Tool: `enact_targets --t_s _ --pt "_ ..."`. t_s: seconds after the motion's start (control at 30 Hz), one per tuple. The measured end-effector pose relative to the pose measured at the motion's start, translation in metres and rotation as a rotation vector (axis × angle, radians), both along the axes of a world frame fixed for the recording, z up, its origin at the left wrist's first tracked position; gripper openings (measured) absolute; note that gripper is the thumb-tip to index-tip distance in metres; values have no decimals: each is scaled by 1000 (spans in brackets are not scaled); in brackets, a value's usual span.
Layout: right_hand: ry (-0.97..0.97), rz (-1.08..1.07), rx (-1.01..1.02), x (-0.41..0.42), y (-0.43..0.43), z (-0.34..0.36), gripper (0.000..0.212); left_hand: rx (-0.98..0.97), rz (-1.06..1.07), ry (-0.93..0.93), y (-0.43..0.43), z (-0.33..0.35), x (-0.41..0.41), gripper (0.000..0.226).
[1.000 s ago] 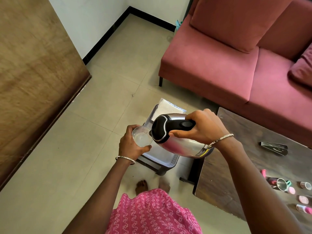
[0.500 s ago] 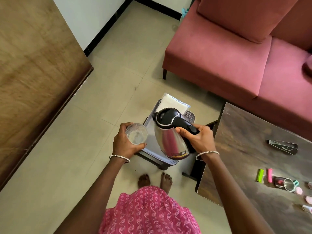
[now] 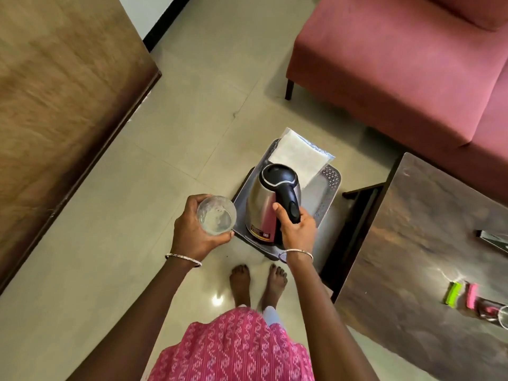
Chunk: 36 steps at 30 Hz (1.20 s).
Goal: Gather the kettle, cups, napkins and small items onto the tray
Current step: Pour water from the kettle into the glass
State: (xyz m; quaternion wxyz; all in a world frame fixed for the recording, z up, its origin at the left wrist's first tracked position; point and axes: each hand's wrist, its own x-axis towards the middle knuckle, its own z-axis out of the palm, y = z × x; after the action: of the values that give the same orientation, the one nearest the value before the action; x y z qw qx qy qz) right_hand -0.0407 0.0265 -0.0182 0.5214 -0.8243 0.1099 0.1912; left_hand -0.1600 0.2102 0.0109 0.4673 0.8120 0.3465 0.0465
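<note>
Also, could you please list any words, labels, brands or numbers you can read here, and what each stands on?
No text here can be read.
Sticker low on the kettle: print too small and blurred.
Dark flat item on the table: pale marking, blurred.

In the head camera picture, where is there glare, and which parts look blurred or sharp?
Head view: a small bright glare spot on the floor near the feet, and a second glare streak on the dark table by the green clip. Head view: the wooden panel at left is smeared, while the kettle, glass, left hand and right hand are sharp.
</note>
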Motion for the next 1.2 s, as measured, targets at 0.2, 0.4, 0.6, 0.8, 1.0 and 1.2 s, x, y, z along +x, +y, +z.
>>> enact_targets --t_s 0.2,0.4,0.6,0.8,1.0,1.2 --pt "-33 26 -32 -20 8 -8 20 8 -33 -16 6 -1 3 89" --pt "206 -247 144 -64 28 -23 13 38 -36 -33 12 8 0 90" --pt "375 -402 149 -68 27 -49 17 33 -40 -42 17 9 -3 90" --pt "396 -356 158 -67 48 -49 25 30 -31 -61 15 7 -10 89" --pt "460 -336 152 -60 60 -48 48 40 -45 -55 11 9 -20 89" --pt "574 -150 168 -55 43 -32 27 45 -53 -52 1 20 -28 89"
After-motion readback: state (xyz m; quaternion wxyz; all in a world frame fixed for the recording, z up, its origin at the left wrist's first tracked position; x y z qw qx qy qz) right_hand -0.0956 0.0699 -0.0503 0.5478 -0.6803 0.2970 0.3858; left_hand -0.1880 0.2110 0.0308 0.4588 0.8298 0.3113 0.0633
